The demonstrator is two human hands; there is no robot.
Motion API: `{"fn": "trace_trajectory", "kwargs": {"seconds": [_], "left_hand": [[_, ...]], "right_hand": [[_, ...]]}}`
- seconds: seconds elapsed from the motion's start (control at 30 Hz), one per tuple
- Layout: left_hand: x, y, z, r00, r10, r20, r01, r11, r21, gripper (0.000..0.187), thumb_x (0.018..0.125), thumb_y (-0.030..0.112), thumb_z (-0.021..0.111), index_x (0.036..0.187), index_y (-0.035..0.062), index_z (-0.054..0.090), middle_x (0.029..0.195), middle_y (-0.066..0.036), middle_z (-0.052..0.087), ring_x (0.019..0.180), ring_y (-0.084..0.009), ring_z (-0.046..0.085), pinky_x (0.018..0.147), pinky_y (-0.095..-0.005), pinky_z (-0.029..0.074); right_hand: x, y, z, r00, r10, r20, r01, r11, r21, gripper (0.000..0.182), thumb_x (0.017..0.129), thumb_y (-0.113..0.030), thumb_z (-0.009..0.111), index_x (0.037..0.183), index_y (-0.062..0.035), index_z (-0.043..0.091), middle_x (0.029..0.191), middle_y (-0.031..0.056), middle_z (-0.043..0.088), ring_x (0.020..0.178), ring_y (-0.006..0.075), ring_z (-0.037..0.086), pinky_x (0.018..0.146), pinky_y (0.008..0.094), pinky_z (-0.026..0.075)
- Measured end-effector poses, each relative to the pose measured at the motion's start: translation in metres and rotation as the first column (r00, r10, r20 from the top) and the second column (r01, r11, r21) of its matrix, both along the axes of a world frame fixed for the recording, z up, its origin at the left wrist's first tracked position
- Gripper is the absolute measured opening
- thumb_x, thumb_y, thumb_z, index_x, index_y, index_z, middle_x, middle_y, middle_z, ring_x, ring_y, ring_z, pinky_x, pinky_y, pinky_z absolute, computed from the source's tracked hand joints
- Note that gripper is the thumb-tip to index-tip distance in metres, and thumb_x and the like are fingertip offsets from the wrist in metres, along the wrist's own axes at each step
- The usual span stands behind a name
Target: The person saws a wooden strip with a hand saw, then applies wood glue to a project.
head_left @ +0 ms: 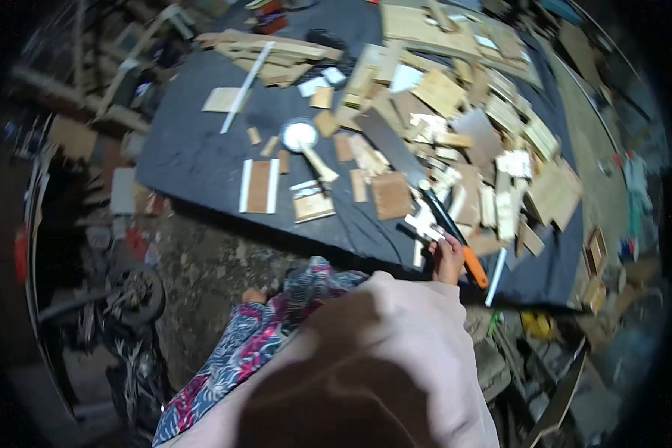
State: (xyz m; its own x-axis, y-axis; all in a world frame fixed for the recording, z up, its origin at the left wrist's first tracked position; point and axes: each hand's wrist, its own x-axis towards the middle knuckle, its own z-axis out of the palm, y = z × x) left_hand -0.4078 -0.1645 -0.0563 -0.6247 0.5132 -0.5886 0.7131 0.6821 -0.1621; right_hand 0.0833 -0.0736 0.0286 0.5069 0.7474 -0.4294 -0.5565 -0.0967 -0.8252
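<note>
My right hand [448, 261] is at the table's front edge, its fingers closed on a small white piece [424, 227]. Just beside it lies a tool with an orange handle [474, 266] and a dark shaft. A brown square board [391, 196] lies on the dark cloth a little beyond the hand. My left hand does not show. Further left are a white round container [299, 135] with a light brush or stick [319, 164] across its rim, a small wooden panel [312, 203], and a brown board with white side strips [258, 187].
A heap of wood offcuts [455, 142] covers the table's right half. Long wooden pieces [276, 56] and a white strip [247, 87] lie at the back left. Another white strip [496, 276] crosses the front edge. A motorbike or similar machine [138, 299] stands on the floor at left.
</note>
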Motion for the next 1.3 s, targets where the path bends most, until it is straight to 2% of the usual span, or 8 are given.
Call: {"fn": "trace_trajectory", "kwargs": {"seconds": [0.2,0.33,0.5,0.97,1.07,1.13,1.23,1.3], "left_hand": [[0.042,0.058,0.113,0.976,-0.073,0.206,-0.090,0.725,0.683,0.019,0.074,0.024,0.057,0.082,0.0059,0.058,0.079,-0.016,0.060,0.078,-0.0332,0.057,0.068,-0.0385,0.044],[0.063,0.107,0.142,0.890,-0.335,0.309,-0.128,0.467,0.875,0.011,0.075,0.015,0.058,0.078,0.0049,0.058,0.066,-0.009,0.058,0.062,-0.0160,0.057,0.058,-0.0271,0.044],[0.072,0.164,0.125,0.741,-0.455,0.494,-0.303,0.431,0.850,0.010,0.073,0.008,0.059,0.079,-0.0007,0.057,0.068,-0.009,0.058,0.055,-0.0116,0.055,0.052,-0.0223,0.043],[0.078,0.218,0.099,0.682,-0.553,0.478,-0.040,0.625,0.780,0.021,0.071,0.012,0.060,0.088,-0.0002,0.058,0.079,-0.013,0.060,0.068,-0.0211,0.059,0.060,-0.0293,0.047],[0.076,0.220,0.096,0.681,-0.628,0.377,0.047,0.551,0.833,0.020,0.072,0.014,0.060,0.088,0.0017,0.059,0.080,-0.011,0.060,0.070,-0.0219,0.059,0.063,-0.0309,0.047],[0.078,0.223,0.079,0.665,-0.589,0.460,-0.075,0.560,0.825,0.014,0.073,0.015,0.057,0.081,0.0044,0.059,0.075,-0.012,0.061,0.069,-0.0246,0.059,0.062,-0.0334,0.046],[0.076,0.216,0.110,0.520,-0.588,0.620,-0.233,0.600,0.765,0.011,0.079,0.010,0.055,0.075,-0.0003,0.054,0.066,-0.007,0.055,0.063,-0.0118,0.053,0.055,-0.0241,0.041],[0.075,0.210,0.118,0.620,-0.605,0.500,-0.149,0.535,0.832,0.015,0.081,0.010,0.054,0.073,-0.0030,0.053,0.063,-0.005,0.051,0.059,-0.0085,0.048,0.053,-0.0223,0.038]], "right_hand": [[-0.069,0.051,0.017,0.950,0.313,-0.003,-0.313,0.950,-0.005,0.017,0.074,0.001,0.057,0.089,0.0023,0.049,0.070,0.0107,0.057,0.058,0.0147,0.055,0.053,0.0215,0.045],[-0.121,0.094,0.019,0.905,0.423,-0.040,-0.424,0.905,-0.027,0.013,0.073,0.002,0.057,0.084,0.0018,0.051,0.068,0.0096,0.056,0.057,0.0143,0.055,0.051,0.0213,0.045],[-0.172,0.142,0.007,0.860,0.508,-0.044,-0.509,0.849,-0.139,0.012,0.073,0.000,0.057,0.084,0.0017,0.052,0.068,0.0073,0.056,0.055,0.0127,0.055,0.047,0.0210,0.046],[-0.191,0.149,-0.001,0.846,0.527,0.082,-0.486,0.825,-0.289,0.007,0.077,0.000,0.053,0.084,-0.0003,0.054,0.065,0.0058,0.058,0.051,0.0120,0.055,0.047,0.0234,0.047],[-0.196,0.147,-0.008,0.843,0.533,0.076,-0.485,0.812,-0.326,0.005,0.076,0.001,0.051,0.081,-0.0002,0.054,0.062,0.0070,0.057,0.051,0.0129,0.056,0.045,0.0240,0.045],[-0.190,0.145,-0.025,0.839,0.543,0.028,-0.525,0.823,-0.219,0.004,0.075,0.000,0.049,0.079,-0.0009,0.052,0.063,0.0086,0.057,0.050,0.0146,0.056,0.043,0.0253,0.044],[-0.180,0.126,0.010,0.935,0.355,-0.013,-0.351,0.917,-0.190,0.014,0.075,0.000,0.053,0.089,0.0009,0.052,0.069,0.0076,0.055,0.053,0.0142,0.055,0.046,0.0234,0.045],[-0.160,0.109,0.018,0.989,0.145,0.002,-0.141,0.967,-0.214,0.016,0.076,0.000,0.052,0.091,0.0029,0.051,0.071,0.0093,0.056,0.055,0.0136,0.055,0.047,0.0230,0.045]]}}
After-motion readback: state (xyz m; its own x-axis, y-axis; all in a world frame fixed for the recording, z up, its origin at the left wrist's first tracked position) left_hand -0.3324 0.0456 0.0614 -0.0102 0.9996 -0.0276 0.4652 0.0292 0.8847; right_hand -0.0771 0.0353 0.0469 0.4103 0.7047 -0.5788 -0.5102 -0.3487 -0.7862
